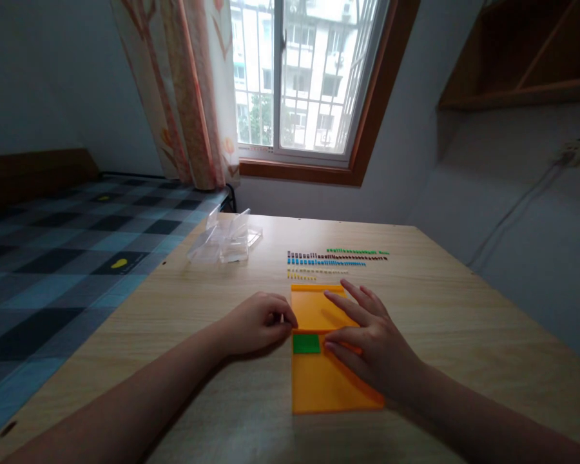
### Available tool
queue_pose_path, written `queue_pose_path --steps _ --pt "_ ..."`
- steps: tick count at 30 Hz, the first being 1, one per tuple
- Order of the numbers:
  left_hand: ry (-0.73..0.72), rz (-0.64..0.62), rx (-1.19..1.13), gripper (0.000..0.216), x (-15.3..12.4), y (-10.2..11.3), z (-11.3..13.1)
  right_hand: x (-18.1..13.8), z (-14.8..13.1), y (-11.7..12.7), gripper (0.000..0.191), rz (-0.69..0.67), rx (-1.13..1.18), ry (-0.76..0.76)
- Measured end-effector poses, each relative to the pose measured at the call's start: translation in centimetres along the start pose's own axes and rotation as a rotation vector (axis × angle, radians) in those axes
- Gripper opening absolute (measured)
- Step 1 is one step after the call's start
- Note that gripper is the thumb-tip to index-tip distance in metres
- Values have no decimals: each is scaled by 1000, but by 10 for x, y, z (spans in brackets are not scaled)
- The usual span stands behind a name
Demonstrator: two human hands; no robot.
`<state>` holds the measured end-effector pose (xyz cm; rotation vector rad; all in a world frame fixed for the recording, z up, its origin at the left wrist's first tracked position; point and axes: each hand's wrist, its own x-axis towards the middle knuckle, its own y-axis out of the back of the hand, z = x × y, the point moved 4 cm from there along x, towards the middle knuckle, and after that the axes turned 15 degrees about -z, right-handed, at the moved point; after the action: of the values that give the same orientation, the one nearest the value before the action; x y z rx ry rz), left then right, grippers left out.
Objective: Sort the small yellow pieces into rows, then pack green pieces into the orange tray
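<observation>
An orange case [338, 390] lies opened out flat on the table, its two shallow halves meeting at a crosswise ridge. In the upper left corner of the near half sits a green rectangular plate [306, 343]. My left hand [265, 319] rests beside the case, fingers curled and fingertips against its left edge by the ridge. Over the right side of the case is my right hand [367, 332]. Its thumb and index tips come together just right of the green plate, and the other fingers stretch forward. Whatever is between those tips is too small to make out.
Beyond the case, small pieces lie in rows: green [352, 251], brown [338, 256], blue [319, 262], and pale and yellow [302, 277]. Clear plastic boxes [232, 241] stand at the far left of the wooden table [464, 322]. A bed [77, 238] adjoins on the left.
</observation>
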<state>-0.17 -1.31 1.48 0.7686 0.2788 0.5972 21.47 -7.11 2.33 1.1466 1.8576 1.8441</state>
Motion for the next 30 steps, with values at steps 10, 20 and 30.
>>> queue_pose_path --steps 10,20,30 --pt "106 257 -109 29 0 10 -22 10 71 5 16 282 150 -155" --pt "302 504 -101 40 8 25 -44 61 159 24 16 87 41 -359" --pt "311 717 -486 54 40 39 -75 142 182 0 11 -240 -102 -467"
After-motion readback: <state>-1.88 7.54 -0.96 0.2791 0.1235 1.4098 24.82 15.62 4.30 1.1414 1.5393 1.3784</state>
